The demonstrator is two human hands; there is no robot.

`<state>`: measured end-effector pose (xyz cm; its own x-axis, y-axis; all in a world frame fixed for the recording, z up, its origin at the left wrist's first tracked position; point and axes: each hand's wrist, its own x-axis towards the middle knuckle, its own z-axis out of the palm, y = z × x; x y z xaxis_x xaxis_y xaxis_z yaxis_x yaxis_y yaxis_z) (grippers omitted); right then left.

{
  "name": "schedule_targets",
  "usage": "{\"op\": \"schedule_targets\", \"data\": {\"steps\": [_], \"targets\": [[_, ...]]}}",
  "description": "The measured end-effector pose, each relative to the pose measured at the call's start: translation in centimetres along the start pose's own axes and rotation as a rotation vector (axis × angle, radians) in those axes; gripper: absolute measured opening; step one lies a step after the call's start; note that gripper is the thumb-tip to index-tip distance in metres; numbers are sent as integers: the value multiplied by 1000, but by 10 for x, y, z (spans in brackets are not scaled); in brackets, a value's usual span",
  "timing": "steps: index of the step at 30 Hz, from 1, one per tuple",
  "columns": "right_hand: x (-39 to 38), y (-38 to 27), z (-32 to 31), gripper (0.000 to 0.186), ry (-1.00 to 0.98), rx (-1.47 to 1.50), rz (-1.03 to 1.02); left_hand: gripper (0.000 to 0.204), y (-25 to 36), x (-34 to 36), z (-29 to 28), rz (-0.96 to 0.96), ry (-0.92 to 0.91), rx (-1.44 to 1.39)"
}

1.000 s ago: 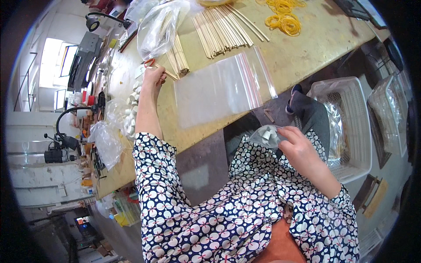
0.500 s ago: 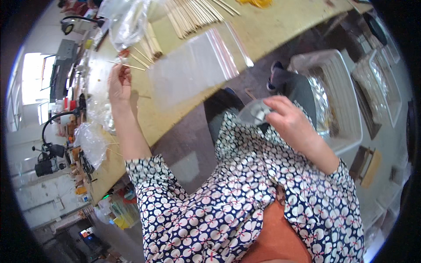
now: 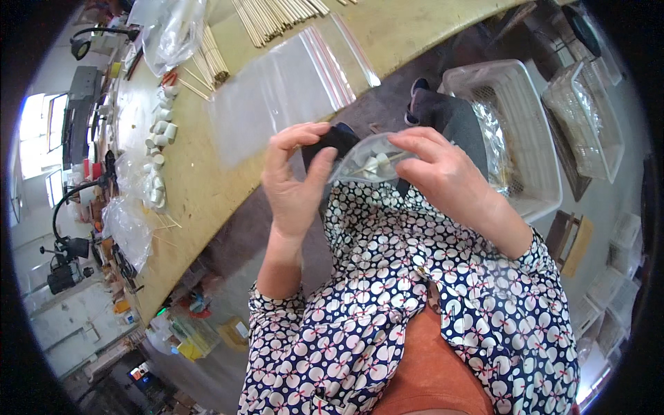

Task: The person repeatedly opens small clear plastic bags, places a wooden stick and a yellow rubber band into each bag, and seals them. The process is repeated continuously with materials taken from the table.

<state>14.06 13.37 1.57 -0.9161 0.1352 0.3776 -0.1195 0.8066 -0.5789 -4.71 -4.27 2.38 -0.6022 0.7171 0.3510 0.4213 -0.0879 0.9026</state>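
Note:
My right hand pinches the rim of a small clear plastic bag in front of my lap. Several white pieces and a thin wooden stick lie inside it. Beside the bag's left edge is my left hand, its thumb and fingers apart with nothing between them; whether the thumb touches the plastic I cannot tell. On the table, a stack of clear zip bags lies beyond my hands. More white cylindrical pieces form a row at the left.
Bundles of thin wooden sticks lie at the table's far side, beside crumpled plastic bags. A white plastic crate holding clear packages stands on the floor to my right, with another crate beyond. Desk lamps line the left.
My left hand has come from the white pieces on the table to the bag. A stick now shows inside the bag. The view has shifted slightly.

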Motion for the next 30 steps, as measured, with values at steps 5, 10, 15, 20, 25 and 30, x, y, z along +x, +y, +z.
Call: {"op": "schedule_targets", "data": {"steps": [5,10,15,20,25,30], "targets": [[-9,4,-1,12,5,-7,43,11,6,83,-40,-121,64,402],[-14,9,7,11,13,5,53,32,-79,218,-101,-203,-33,668],[-24,18,4,10,29,29,100,30,-104,310,-107,-564,-65,1003],[-37,26,3,12,42,65,187,29,-137,340,-117,-734,-73,455],[-37,25,-1,13,48,55,196,24,-123,325,-125,-1029,90,65],[-38,26,4,12,72,48,181,17,-115,318,-130,-1016,95,47]]}}
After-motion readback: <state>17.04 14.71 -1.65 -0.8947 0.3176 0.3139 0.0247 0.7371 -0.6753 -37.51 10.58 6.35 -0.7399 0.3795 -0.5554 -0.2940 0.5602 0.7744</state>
